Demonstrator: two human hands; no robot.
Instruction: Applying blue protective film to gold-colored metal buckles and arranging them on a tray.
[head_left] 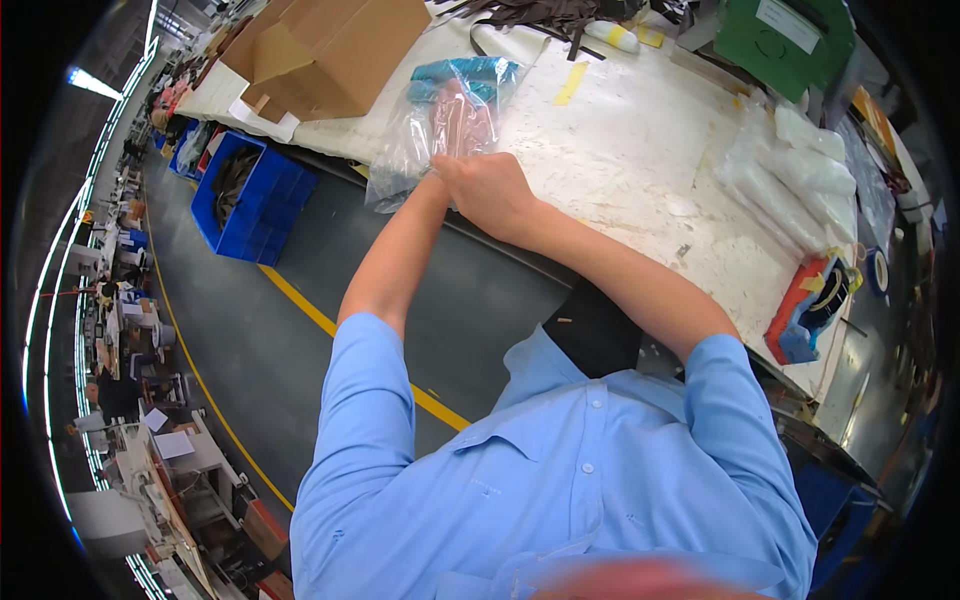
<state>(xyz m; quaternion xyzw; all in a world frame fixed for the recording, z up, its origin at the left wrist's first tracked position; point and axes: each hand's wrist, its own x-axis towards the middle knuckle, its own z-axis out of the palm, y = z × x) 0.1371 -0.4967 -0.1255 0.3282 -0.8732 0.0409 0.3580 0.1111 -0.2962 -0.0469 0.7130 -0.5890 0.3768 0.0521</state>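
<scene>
Left arm: your forearm reaches away to the far side, the elbow bent a little, and the wrist passes into the mouth of the bag.
Left hand: your left hand (pixel 463 122) is inside the clear bag (pixel 398 150), its fingers pointing far; through the shiny film I cannot tell if they pinch or only press.
Right arm: your forearm comes across from the right, over the near edge of the table (pixel 630 170).
Right hand: your right hand (pixel 488 192) is curled closed, knuckles up, just beside the left wrist at the near end of the bag; whether it pinches the film, I cannot tell.
Clear bag: it lies at the near left edge of the table, part of it hanging over.
Inside the bag: a teal item (pixel 490 84) is at the far end, beyond your left fingers.
Cardboard box (pixel 345 55): it stands on the far left, flaps open; its inside is hidden.
Blue bin (pixel 287 195): it is beyond the table edge, on the left, with dark pieces (pixel 237 178) in it.
Red and blue tray (pixel 790 312): it sits at the near right corner, holding small dark things.
White plastic packs (pixel 795 175): they lie on the right, farther than this tray.
</scene>
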